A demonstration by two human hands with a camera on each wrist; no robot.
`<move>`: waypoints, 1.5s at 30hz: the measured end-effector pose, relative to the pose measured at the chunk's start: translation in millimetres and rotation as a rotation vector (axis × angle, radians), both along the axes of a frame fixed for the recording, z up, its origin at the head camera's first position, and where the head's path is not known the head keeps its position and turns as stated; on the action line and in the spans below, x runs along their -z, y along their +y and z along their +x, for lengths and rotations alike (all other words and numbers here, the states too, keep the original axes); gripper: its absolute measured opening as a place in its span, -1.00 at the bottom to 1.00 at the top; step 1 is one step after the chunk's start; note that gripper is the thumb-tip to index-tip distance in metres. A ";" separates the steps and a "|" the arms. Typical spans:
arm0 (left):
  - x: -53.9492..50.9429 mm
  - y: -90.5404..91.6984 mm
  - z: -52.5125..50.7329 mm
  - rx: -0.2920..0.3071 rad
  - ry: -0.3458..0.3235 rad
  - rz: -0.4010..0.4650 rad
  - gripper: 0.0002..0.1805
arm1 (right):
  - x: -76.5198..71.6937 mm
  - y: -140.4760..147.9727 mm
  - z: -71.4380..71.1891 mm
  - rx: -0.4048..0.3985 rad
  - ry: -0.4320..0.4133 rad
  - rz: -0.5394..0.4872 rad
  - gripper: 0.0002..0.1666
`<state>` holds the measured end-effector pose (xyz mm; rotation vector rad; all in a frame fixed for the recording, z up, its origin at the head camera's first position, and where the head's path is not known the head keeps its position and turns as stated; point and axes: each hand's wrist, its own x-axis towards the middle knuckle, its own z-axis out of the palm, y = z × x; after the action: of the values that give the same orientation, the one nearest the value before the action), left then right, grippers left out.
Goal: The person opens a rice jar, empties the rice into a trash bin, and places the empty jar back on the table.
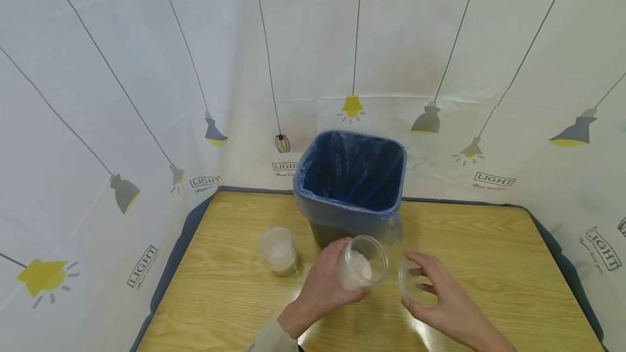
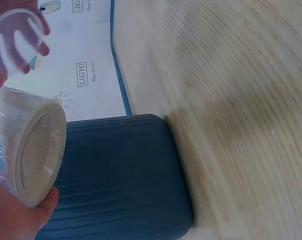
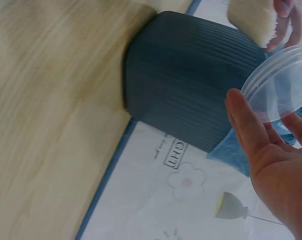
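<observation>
Gripping a clear jar [image 1: 377, 258] low at the centre of the head view, the left hand [image 1: 323, 282] curls fingers and thumb round its wall, the uncapped mouth tilting toward the upper right. White grains [image 1: 361, 268] lie inside, gathered toward the base. Further right in the frame, the right hand [image 1: 442, 297] pinches a clear round lid [image 3: 286, 82] by its edge between thumb and fingertips, apart from the jar. A second jar [image 1: 280, 251], left of the left hand, stands on the wooden table [image 1: 479, 254]; pale contents show in its lower part, though blur leaves it unclear whether it is capped. At the frame's centre, a dark bin [image 3: 191, 80] holds a blue liner [image 1: 352, 173] folded over its rim; only the head view looks into it. The left wrist view shows the held jar's base at its left edge, while the right wrist view shows the lid's flat face at its right edge
</observation>
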<state>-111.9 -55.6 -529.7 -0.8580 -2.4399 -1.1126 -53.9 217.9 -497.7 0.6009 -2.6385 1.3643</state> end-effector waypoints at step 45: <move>14.0 -4.2 2.3 0.041 -0.201 0.285 0.07 | 89.7 41.9 -38.6 0.208 -0.288 0.596 -0.03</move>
<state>-109.6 -59.8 -543.7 -0.7390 -2.3424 -1.5836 -92.5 259.8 -587.4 0.1669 -3.2410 0.6332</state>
